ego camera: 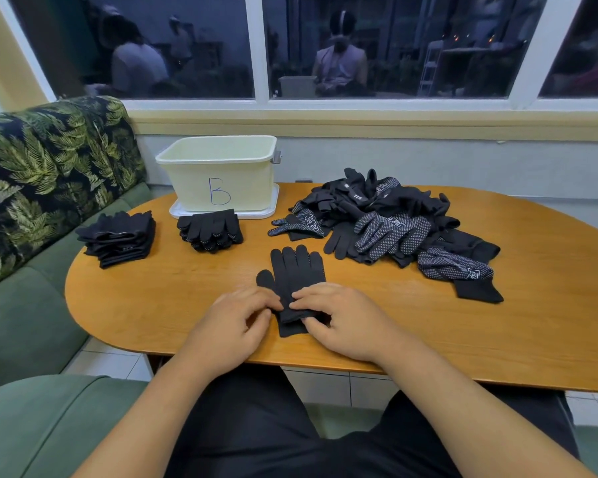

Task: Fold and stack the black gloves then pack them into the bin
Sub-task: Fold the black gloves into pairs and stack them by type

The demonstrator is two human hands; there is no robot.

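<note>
Handling as soft, light, limp knit, so best taken at the cuff. Pinching that cuff with left grip (pixel 233 322) and right grip (pixel 342 322), both closed on the black glove (pixel 296 272): matte, fingers flat and pointing away, lying on the tabletop (pixel 173 294) near its front edge, well apart from the bin (pixel 218 174).

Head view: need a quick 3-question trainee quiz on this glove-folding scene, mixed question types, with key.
1. True or false: the loose glove pile lies left of the bin.
2. How many neat piles of gloves sit on the table left of that loose pile? A one, B two, C four.
3. Which end of the single glove do the left hand and right hand pinch?
Key: 1 false, it lies right of the bin. 2 B: the left stack and the stack by the bin. 3 The cuff end.
</note>
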